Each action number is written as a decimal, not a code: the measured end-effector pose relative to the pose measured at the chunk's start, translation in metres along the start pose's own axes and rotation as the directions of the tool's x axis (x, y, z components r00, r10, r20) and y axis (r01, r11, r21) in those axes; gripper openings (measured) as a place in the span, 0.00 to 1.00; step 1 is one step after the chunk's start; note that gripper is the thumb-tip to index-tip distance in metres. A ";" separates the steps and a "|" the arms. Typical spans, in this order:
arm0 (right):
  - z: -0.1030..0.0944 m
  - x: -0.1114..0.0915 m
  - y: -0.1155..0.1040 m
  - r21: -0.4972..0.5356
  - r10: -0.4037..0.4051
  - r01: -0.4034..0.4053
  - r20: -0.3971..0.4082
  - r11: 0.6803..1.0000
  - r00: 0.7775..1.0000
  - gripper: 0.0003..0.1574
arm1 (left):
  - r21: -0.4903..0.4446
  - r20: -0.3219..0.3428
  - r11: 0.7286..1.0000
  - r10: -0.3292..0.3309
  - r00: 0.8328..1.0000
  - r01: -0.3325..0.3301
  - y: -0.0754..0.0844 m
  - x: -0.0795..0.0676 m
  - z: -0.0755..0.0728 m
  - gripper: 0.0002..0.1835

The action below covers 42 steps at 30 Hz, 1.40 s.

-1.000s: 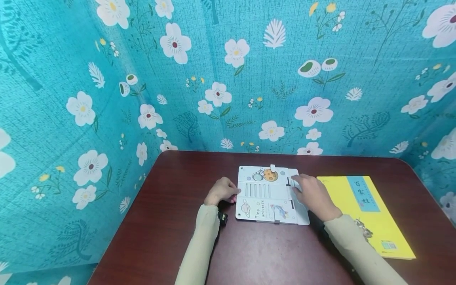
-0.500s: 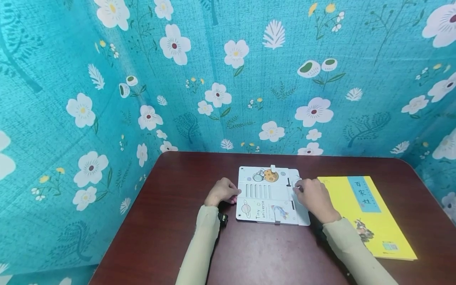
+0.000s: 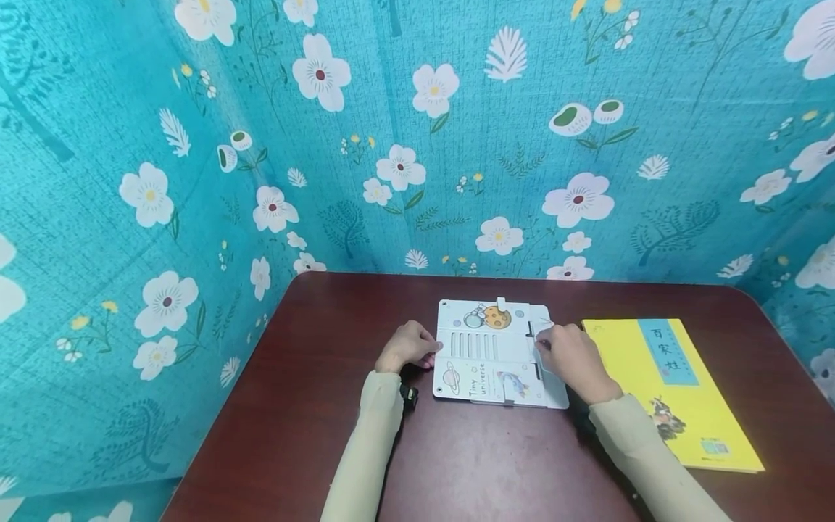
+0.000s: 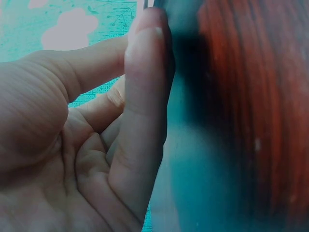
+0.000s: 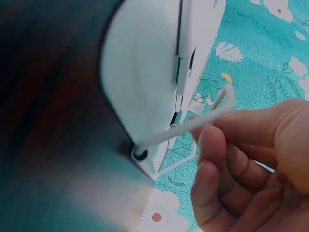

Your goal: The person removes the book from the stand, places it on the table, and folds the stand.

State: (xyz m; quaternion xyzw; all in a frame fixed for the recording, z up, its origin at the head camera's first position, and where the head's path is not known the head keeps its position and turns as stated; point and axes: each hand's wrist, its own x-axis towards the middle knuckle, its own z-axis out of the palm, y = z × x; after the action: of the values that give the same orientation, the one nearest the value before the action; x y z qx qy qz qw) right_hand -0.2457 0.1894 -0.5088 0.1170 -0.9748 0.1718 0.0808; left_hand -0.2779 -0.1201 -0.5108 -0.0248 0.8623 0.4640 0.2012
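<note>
A white book stand (image 3: 483, 346) with printed planets and an astronaut lies folded on the table. My left hand (image 3: 406, 348) pinches its left edge between thumb and fingers. In the left wrist view, those fingertips (image 4: 148, 29) meet the stand's thin edge at the top of the picture. At the stand's right edge, my right hand (image 3: 574, 360) pinches a bent white wire bracket (image 5: 186, 126). This wire rises at an angle from a round hole near the stand's corner in the right wrist view. The stand's underside is hidden.
To the right lies a yellow book (image 3: 626, 370) with a blue title panel, close beside my right forearm. The dark red-brown table (image 3: 339, 319) ends at the back against a turquoise flowered cloth (image 3: 365, 239).
My right fingers, earlier stretched over the stand's right edge, have drawn back and now pinch the wire bracket, which is tilted up. My left hand keeps its hold on the left edge.
</note>
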 end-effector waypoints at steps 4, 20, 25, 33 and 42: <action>0.000 -0.001 -0.001 -0.009 0.005 -0.004 0.056 1.000 0.998 0.06 | 0.008 0.000 1.000 0.004 1.000 -0.004 0.002 -0.002 0.001 0.07; 0.000 -0.003 -0.007 -0.069 0.075 -0.060 0.247 0.996 0.966 0.14 | 0.016 0.001 1.000 -0.004 1.000 0.004 0.002 -0.002 0.001 0.07; 0.002 -0.004 -0.009 -0.075 0.062 -0.046 0.241 0.996 0.969 0.14 | 0.012 0.003 1.000 -0.004 1.000 0.004 -0.001 -0.002 0.002 0.07; 0.001 -0.005 -0.009 -0.037 0.067 -0.060 0.252 0.998 0.965 0.17 | 0.064 -0.029 0.997 0.033 0.999 -0.031 -0.002 -0.003 0.002 0.08; 0.003 -0.008 -0.009 -0.002 0.073 -0.075 0.285 0.997 0.956 0.22 | 0.139 -0.067 0.989 0.058 0.996 -0.048 0.001 -0.007 0.002 0.09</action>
State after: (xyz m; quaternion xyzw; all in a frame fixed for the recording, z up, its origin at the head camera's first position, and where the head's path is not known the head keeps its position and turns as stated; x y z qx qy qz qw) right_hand -0.2360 0.1822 -0.5104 0.1043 -0.9792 0.1603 -0.0675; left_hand -0.2711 -0.1192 -0.5083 -0.0045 0.8991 0.4077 0.1594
